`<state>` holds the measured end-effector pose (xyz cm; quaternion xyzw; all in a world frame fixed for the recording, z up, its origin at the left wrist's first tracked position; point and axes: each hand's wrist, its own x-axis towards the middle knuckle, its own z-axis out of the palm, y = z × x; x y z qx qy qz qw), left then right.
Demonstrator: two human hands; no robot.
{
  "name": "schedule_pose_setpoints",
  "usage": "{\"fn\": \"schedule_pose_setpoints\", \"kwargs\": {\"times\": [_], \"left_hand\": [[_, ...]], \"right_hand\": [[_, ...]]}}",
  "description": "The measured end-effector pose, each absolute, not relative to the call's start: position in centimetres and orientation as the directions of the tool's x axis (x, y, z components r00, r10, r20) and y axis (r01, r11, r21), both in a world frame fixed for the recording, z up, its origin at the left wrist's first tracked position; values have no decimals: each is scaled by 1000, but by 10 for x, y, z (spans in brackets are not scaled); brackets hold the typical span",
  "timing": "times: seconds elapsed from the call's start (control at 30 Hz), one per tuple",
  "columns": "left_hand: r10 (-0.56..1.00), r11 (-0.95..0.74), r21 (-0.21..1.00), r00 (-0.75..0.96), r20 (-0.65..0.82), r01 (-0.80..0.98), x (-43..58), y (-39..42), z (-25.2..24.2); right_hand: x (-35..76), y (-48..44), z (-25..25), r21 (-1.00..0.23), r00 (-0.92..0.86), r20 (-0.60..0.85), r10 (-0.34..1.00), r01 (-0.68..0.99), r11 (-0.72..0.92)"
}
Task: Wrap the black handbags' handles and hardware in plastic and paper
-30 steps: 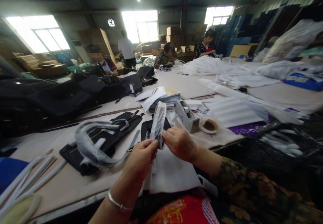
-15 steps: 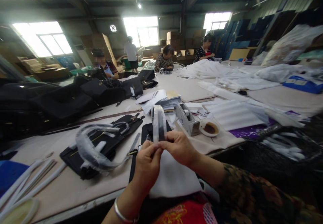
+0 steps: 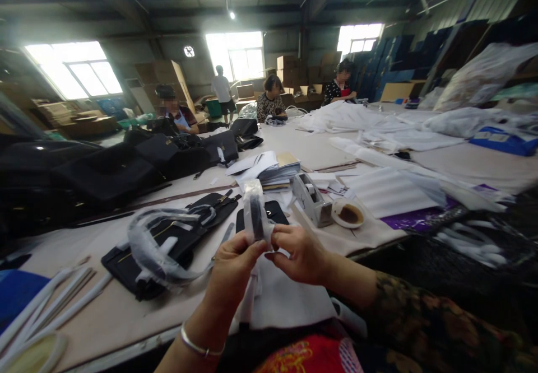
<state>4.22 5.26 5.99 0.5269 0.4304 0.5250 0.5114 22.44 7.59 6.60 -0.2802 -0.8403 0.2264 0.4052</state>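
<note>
A black bag handle (image 3: pixel 256 210) in translucent wrapping stands up in a loop in front of me. Its lower part is pinched between the thumb and fingers of my left hand (image 3: pixel 233 269), which wears a silver bangle at the wrist. My right hand (image 3: pixel 300 255) is closed at the right edge of the wrapping, thumb and fingers pinching it. Behind the loop shows part of a black bag (image 3: pixel 275 213), and a white sheet (image 3: pixel 290 300) lies beneath my hands. To the left, another black bag (image 3: pixel 212 208) lies flat with its wrapped straps (image 3: pixel 145 244) on top.
A grey tape dispenser (image 3: pixel 313 202) stands right of the handle, beside a round white-rimmed roll (image 3: pixel 348 214) with a brown middle. Stacked papers (image 3: pixel 269 166) lie behind. Black bags (image 3: pixel 159 154) line the left; white strips (image 3: pixel 63 300) lie near left. Several people sit or stand farther back.
The handle loop has tilted and shifted slightly left and down. My right fingers have moved a little apart from the left hand, to the wrapping's right edge. More of the black bag behind shows.
</note>
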Motion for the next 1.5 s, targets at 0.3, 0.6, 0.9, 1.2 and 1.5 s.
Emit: {"fn": "schedule_pose_setpoints", "kwargs": {"times": [0.3,0.6,0.9,1.2,1.5], "left_hand": [[811,-563,650,187,555,511,44,40,46],[916,260,946,359,-178,-195,24,47,65],[926,374,844,211,-314,-384,41,52,58],[935,-350,854,98,339,384,45,34,59],[928,234,965,324,-185,-121,27,46,54]], "right_hand": [[209,74,74,-994,-356,-61,933,-65,-89],[224,84,66,-389,-641,617,456,255,885],[228,89,58,-18,-810,522,268,304,953],[220,87,72,-984,-512,-168,843,39,-172],[219,77,67,-716,-538,409,737,311,625]]}}
